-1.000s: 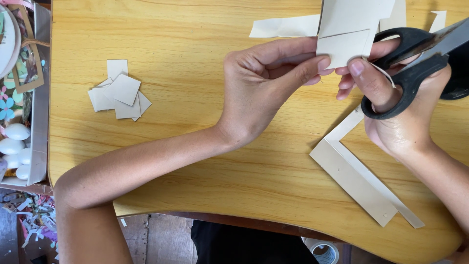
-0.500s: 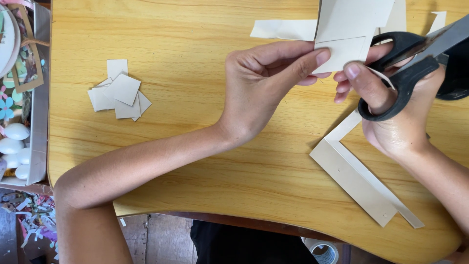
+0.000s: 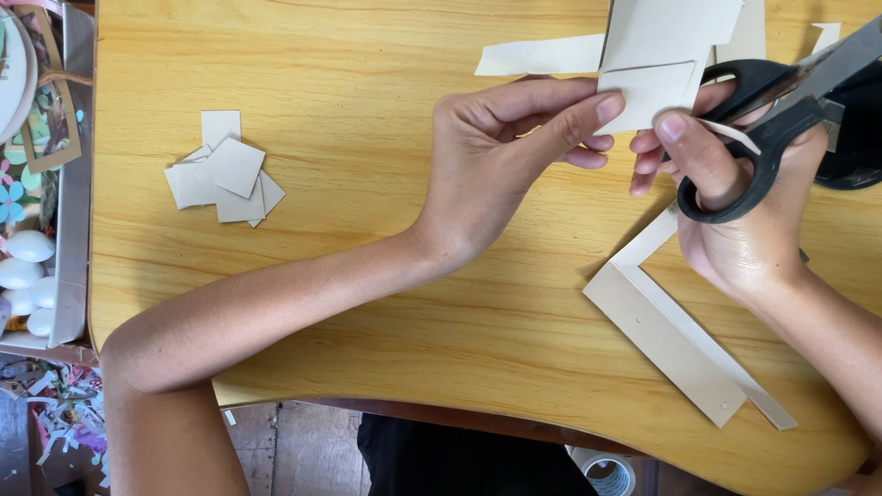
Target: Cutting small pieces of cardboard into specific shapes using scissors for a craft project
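Wooden worktop (image 3: 367,73), light grain. Left hand (image 3: 496,165) at 1 o'clock, fingers pinching beige card (image 3: 666,46) by its lower edge. Right hand (image 3: 744,220) just beside, fingers closed through black scissors (image 3: 772,119) handles. Pile of cut squares (image 3: 225,179) at 9 o'clock; card strips (image 3: 680,340) at 4 o'clock.

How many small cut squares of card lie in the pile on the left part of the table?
About 5 in the pile of squares: one at the top, one on top in the middle, one left, two at lower right. They overlap, so more may be hidden underneath.
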